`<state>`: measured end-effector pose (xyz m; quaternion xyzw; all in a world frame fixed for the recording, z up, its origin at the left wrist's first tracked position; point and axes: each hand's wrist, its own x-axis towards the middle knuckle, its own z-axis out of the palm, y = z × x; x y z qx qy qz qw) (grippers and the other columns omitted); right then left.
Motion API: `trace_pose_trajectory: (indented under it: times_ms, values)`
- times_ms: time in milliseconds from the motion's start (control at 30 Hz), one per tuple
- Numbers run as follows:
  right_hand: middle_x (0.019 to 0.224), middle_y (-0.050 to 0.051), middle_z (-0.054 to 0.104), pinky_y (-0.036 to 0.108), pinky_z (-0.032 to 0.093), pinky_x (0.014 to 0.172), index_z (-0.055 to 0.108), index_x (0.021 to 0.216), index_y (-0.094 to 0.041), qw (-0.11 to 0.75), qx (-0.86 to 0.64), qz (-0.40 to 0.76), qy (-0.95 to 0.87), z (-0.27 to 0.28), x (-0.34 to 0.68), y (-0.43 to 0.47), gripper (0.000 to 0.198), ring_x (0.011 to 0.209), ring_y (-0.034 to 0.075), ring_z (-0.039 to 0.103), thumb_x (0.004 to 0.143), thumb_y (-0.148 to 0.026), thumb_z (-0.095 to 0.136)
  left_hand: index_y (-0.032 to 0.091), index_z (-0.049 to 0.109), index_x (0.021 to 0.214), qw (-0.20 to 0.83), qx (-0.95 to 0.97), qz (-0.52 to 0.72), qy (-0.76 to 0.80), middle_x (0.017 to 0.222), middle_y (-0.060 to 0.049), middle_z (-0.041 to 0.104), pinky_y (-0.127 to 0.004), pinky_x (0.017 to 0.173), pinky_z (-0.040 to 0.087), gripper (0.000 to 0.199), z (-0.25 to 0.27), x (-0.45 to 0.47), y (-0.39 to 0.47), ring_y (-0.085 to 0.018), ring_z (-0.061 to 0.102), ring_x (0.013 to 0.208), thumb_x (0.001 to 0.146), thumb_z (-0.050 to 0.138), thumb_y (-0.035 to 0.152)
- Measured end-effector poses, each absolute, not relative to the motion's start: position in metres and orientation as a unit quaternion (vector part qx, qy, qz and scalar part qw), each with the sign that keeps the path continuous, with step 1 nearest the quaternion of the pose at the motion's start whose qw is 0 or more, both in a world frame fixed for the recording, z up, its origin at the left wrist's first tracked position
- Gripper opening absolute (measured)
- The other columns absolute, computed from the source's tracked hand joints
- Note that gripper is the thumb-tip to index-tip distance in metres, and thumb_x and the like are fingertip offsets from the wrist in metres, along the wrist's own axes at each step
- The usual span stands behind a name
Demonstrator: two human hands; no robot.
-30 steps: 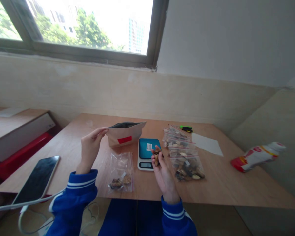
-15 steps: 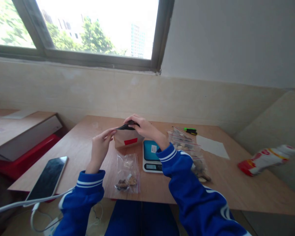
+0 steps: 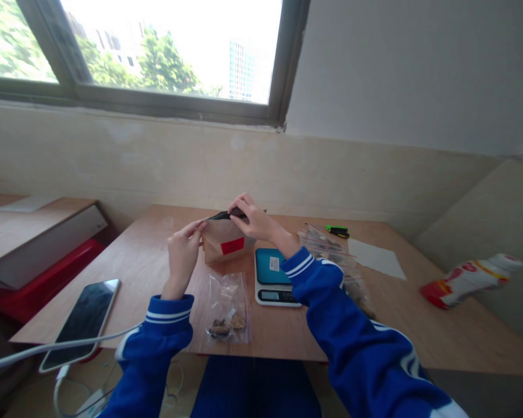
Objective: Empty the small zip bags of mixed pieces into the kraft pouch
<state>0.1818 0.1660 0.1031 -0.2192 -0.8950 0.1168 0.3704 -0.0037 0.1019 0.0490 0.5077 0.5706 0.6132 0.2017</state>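
Note:
A light brown paper bag with a red label stands on the table, its dark-lined mouth parted at the top. My left hand pinches the left end of the bag's rim between thumb and fingers. At the right part of the rim, my right hand has its fingers closed on the dark top edge; whether something small is also in them I cannot make out. Nearer to me lies a clear zip bag with brown dried pieces in its lower end. Right of the paper bag sits a kitchen scale with a teal top, partly behind my right sleeve.
Several zip bags of dried pieces lie beyond my right forearm, near a green-and-black cutter and white paper. A bottle leans at the right. A phone with a cable lies at the left edge.
My right hand has risen slightly and shifted right along the bag's mouth. The paper bag's front shows more, and the view has moved slightly.

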Motion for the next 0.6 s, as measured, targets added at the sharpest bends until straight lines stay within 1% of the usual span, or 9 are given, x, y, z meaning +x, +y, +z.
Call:
trace_pose_trajectory:
  times_ms: [100, 200, 267, 367, 500, 600]
  values:
    - [0.103, 0.009, 0.047, 0.029, 0.046, 0.086, 0.055, 0.098, -0.014, 0.353, -0.233, 0.099, -0.901, 0.106, 0.181, 0.165, 0.014, 0.089, 0.016, 0.054, 0.087, -0.014, 0.047, 0.016, 0.072, 0.100, 0.198, 0.508, 0.614, 0.570, 0.094, -0.008, 0.074, -0.031, 0.062, 0.061, 0.038, 0.049, -0.004, 0.103, -0.021, 0.070, 0.082, 0.079, 0.060, 0.045]
    - [0.099, 0.008, 0.051, 0.029, 0.045, 0.083, 0.057, 0.095, -0.013, 0.313, -0.243, 0.055, -0.916, 0.106, 0.179, 0.164, 0.013, 0.087, 0.017, 0.055, 0.090, -0.021, 0.048, 0.016, 0.073, 0.099, 0.197, 0.515, 0.612, 0.568, 0.093, -0.008, 0.075, -0.031, 0.063, 0.061, 0.039, 0.048, -0.004, 0.103, -0.021, 0.070, 0.081, 0.079, 0.060, 0.047]
    - [0.095, 0.008, 0.056, 0.028, 0.043, 0.082, 0.059, 0.093, -0.014, 0.290, -0.252, 0.016, -0.923, 0.105, 0.177, 0.164, 0.018, 0.088, 0.017, 0.055, 0.093, -0.025, 0.045, 0.017, 0.073, 0.097, 0.191, 0.522, 0.605, 0.570, 0.089, -0.008, 0.075, -0.030, 0.062, 0.060, 0.039, 0.047, -0.005, 0.103, -0.021, 0.070, 0.078, 0.079, 0.059, 0.048]
    - [0.097, 0.009, 0.063, 0.026, 0.040, 0.081, 0.060, 0.097, -0.015, 0.264, -0.272, -0.022, -0.925, 0.102, 0.175, 0.163, 0.025, 0.092, 0.018, 0.057, 0.098, -0.027, 0.038, 0.018, 0.073, 0.096, 0.170, 0.533, 0.594, 0.578, 0.085, -0.007, 0.075, -0.029, 0.060, 0.058, 0.039, 0.044, -0.006, 0.103, -0.020, 0.070, 0.074, 0.080, 0.058, 0.049]
    - [0.097, 0.011, 0.069, 0.026, 0.040, 0.074, 0.061, 0.103, -0.014, 0.209, -0.353, -0.021, -0.912, 0.110, 0.171, 0.159, 0.037, 0.088, 0.020, 0.063, 0.100, -0.036, 0.030, 0.018, 0.072, 0.098, 0.150, 0.545, 0.585, 0.582, 0.088, -0.007, 0.075, -0.028, 0.061, 0.057, 0.039, 0.041, -0.008, 0.105, -0.020, 0.070, 0.075, 0.081, 0.056, 0.050]
    - [0.102, 0.015, 0.071, 0.028, 0.041, 0.076, 0.066, 0.097, -0.013, 0.155, -0.405, -0.019, -0.901, 0.121, 0.164, 0.157, 0.047, 0.093, 0.022, 0.066, 0.100, -0.034, 0.025, 0.018, 0.071, 0.099, 0.140, 0.547, 0.586, 0.582, 0.091, -0.007, 0.075, -0.029, 0.062, 0.057, 0.040, 0.040, -0.008, 0.107, -0.021, 0.070, 0.079, 0.082, 0.054, 0.050]
